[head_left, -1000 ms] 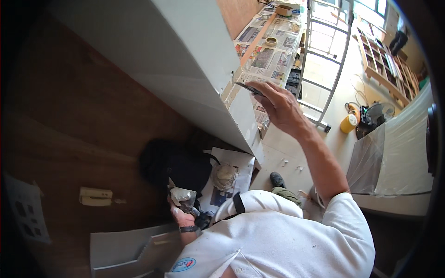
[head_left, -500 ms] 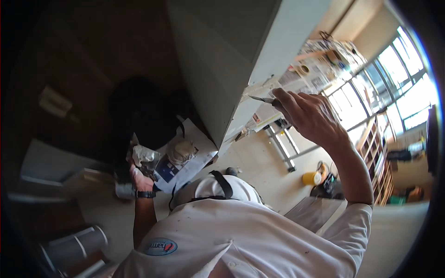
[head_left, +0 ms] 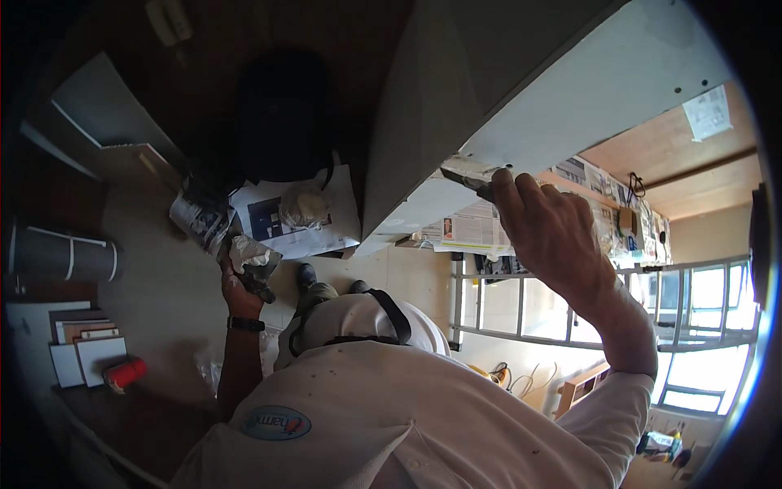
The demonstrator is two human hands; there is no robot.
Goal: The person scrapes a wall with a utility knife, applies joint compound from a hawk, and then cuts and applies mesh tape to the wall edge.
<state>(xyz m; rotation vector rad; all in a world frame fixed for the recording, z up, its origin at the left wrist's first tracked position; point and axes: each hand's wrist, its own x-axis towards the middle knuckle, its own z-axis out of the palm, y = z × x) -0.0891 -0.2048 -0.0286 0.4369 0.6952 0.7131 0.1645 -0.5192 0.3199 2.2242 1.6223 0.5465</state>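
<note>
My right hand point(head_left: 547, 228) grips a putty knife point(head_left: 463, 178), its fingers closed round the handle. The blade lies against the narrow white edge face of an upright panel point(head_left: 582, 85), beside a rough patch of whitish filler point(head_left: 481, 166). Lower and to the left, my left hand point(head_left: 243, 297) is closed on a crumpled, whitish lump point(head_left: 251, 253), perhaps filler in a wrapper; its exact kind is unclear. Close beyond that hand, a clear bag with pale contents point(head_left: 303, 208) rests on a printed white sheet point(head_left: 338, 232).
An aluminium ladder point(head_left: 521, 306) lies across the right side, below newspaper-covered surfaces point(head_left: 468, 231). Stacked boards point(head_left: 69, 359) and a red roll point(head_left: 125, 373) are at the left. A dark bag point(head_left: 281, 122) stands beyond the printed sheet.
My view has turned, so the panel now slants further right and more of its edge face shows. Both hands keep their holds, and the knife stays at the panel's edge.
</note>
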